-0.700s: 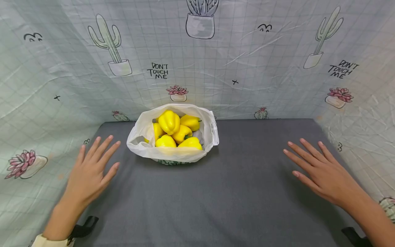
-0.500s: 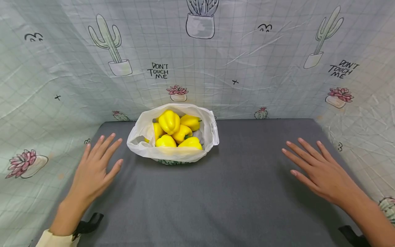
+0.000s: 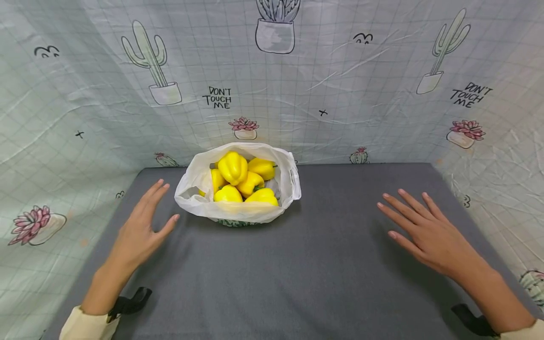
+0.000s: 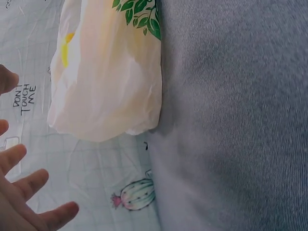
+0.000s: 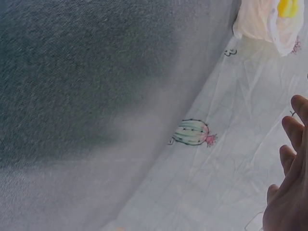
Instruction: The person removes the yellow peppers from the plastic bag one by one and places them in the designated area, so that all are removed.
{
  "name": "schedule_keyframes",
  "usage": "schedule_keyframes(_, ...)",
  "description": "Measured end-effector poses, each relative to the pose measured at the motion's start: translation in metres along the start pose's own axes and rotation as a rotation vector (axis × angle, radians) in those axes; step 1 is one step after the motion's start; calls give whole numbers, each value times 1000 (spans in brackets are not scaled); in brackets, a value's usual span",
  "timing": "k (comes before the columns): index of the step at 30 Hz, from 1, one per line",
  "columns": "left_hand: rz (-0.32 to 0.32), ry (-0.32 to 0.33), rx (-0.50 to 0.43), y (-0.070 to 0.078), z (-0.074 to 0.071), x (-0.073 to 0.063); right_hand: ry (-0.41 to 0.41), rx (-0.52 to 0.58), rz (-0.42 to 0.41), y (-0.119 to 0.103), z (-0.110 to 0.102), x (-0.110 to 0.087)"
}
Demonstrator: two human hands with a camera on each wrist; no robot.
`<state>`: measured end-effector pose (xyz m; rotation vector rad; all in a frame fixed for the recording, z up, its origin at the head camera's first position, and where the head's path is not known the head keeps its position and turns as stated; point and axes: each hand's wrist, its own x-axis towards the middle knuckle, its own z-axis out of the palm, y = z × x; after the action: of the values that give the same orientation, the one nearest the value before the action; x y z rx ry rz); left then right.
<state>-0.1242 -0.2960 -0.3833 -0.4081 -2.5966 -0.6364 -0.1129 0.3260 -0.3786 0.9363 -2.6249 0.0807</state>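
A white plastic bag (image 3: pixel 250 215) with its mouth open stands at the back of the table, left of the middle. Several yellow bell peppers (image 3: pixel 233 168) lie inside it, one heaped on top of the others. To the left of the bag is my left hand (image 3: pixel 138 238), fingers extended and thumb spread toward the bag, holding nothing. My right hand (image 3: pixel 429 236) hovers at the right side with straight, spread fingers, well apart from the bag. In the left wrist view, green leaves printed on the bag (image 4: pixel 110 86) show, and its side hides most of the peppers.
The table (image 3: pixel 297 274) is covered in dark grey cloth. A pale curtain (image 3: pixel 323 71) printed with cacti and lettering rises behind it and along both sides. Black straps (image 3: pixel 131 302) stick out from both wrists.
My left hand has moved right, nearer the bag, and turned so its fingers bunch more together. The right hand has shifted a little to the left. The bag and peppers have stayed put.
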Motion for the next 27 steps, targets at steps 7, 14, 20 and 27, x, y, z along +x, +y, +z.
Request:
schedule_keyframes(7,33,61,-104,-2,8,5,6,17,-3,-5,3,7)
schedule_keyframes(14,-6,43,-157,-2,13,10,5,41,-7,-11,8,16)
schedule_keyframes(20,-71,6,-208,-3,16,17,-11,48,-19,-15,14,23)
schedule_keyframes(27,-94,-34,-242,-4,21,27,-16,63,-28,-18,17,34)
